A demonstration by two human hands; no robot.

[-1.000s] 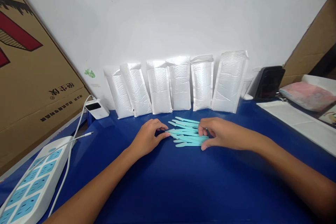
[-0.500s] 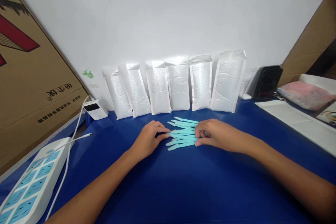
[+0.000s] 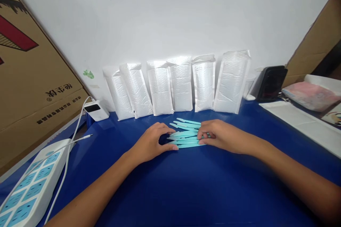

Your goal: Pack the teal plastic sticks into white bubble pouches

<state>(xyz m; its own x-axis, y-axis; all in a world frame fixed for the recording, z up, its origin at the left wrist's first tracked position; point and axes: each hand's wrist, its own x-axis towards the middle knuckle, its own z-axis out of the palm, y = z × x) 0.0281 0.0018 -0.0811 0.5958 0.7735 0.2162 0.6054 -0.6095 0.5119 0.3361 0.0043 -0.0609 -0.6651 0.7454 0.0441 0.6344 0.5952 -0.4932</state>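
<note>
Several mint-green eyebrow razors (image 3: 186,134) lie in a loose fan on the blue table, their tips toward the left. My left hand (image 3: 151,141) is at those tips, thumb and forefinger spread apart; the thumb touches the lowest razor and the forefinger is beside the middle ones. On the opposite side, my right hand (image 3: 217,133) has its fingers curled around the handle ends, with the thumb at the lower edge. That hand hides the right ends of the razors.
White bubble mailers (image 3: 181,84) stand in a row against the wall behind the razors. A power strip (image 3: 34,184) with a white cable and a white device (image 3: 96,110) are at left. A black phone-like object (image 3: 271,84) and a pink package (image 3: 311,95) are at right.
My left thumb has moved down and right onto the lowest razor, widening its gap from the forefinger. The lower razors sit closer together. My right hand has barely moved.
</note>
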